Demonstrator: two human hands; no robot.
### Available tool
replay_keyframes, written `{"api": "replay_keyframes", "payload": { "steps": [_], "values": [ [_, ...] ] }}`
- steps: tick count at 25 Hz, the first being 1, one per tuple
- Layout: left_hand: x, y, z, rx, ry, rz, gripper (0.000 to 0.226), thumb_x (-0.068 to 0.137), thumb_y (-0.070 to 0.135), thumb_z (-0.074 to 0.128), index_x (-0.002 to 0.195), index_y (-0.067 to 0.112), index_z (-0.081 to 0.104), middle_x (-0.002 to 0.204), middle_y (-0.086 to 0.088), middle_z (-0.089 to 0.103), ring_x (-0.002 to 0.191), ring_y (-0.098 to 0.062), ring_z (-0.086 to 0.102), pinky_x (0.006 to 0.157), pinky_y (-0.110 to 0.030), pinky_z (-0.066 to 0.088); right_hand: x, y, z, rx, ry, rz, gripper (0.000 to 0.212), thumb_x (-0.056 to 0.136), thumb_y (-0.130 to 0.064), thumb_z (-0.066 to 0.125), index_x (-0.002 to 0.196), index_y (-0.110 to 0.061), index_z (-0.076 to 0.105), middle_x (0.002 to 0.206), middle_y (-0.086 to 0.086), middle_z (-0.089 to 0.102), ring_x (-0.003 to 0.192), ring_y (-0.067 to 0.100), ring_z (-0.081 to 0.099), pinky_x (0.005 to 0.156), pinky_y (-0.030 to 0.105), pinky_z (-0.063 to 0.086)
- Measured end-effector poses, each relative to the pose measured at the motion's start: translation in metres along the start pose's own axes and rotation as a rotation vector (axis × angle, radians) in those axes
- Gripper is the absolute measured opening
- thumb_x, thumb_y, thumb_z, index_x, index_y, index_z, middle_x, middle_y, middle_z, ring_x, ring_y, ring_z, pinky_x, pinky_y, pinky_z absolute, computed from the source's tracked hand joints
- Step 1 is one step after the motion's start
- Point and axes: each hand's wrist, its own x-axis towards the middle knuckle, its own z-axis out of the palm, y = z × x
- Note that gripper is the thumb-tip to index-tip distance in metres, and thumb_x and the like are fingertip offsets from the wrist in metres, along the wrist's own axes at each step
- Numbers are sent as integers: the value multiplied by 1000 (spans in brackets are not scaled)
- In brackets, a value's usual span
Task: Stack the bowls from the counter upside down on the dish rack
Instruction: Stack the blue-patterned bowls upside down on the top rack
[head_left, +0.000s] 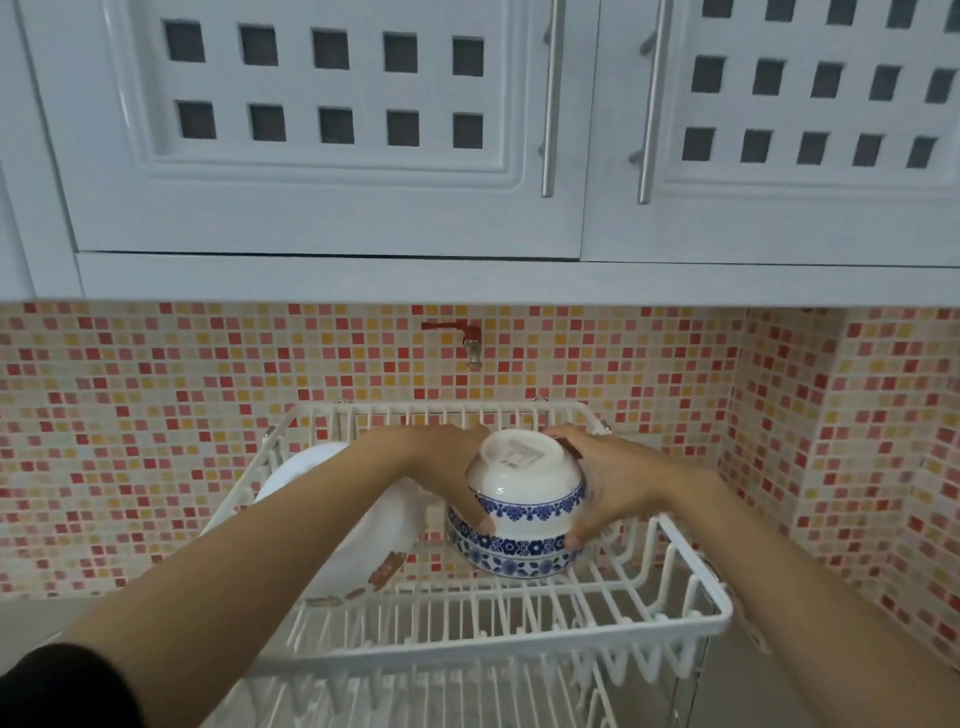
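A white wire dish rack (691, 623) stands in front of me against the tiled wall. On its upper tier sits a stack of upside-down white bowls with blue flower bands. The top bowl (524, 473) shows its foot ring with a sticker. The rims of two lower bowls (519, 558) peek out beneath it. My left hand (441, 462) grips the top bowl's left side. Pressed to its right side is my right hand (618, 483), thumb down at the blue rim.
White plates (311, 467) stand on edge in the rack's left half, one with a red-brown pattern (387, 569). A red-handled tap (470, 338) juts from the mosaic wall above the rack. White cabinets (332, 130) hang overhead. The wall turns a corner at the right.
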Motion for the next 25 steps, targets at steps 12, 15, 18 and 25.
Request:
{"api": "replay_keyframes", "payload": {
  "steps": [12, 15, 18, 25],
  "values": [
    [-157, -85, -15, 149, 421, -28, 72, 97, 51, 29, 153, 14, 3, 162, -5, 6, 150, -23, 13, 122, -41, 16, -30, -194, 5, -242, 379, 23, 68, 100, -45, 32, 153, -12, 4, 162, 4, -2, 149, 19, 3, 119, 36, 7],
    [-222, -140, 1, 170, 399, -94, 70, 99, 48, 28, 154, 13, 2, 163, -5, 2, 150, -22, 10, 121, -37, 14, -16, -276, 33, -206, 371, -67, 67, 100, -47, 27, 153, -12, 5, 162, 4, -1, 149, 20, 6, 119, 37, 11],
    [-273, -190, 23, 135, 408, -201, 68, 99, 47, 27, 154, 13, 4, 163, -4, 4, 150, -22, 9, 121, -36, 12, 6, -346, 67, -174, 360, -140, 66, 100, -45, 30, 152, -12, 8, 162, 5, 4, 149, 22, 11, 119, 38, 14],
    [-328, -296, 90, 29, 280, -390, 69, 99, 46, 29, 153, 9, 8, 162, -9, 11, 148, -25, 19, 119, -38, 19, 64, -442, 158, -61, 196, -135, 64, 100, -38, 32, 152, -8, 8, 162, 9, 3, 149, 27, 8, 120, 41, 15]
  ]
}}
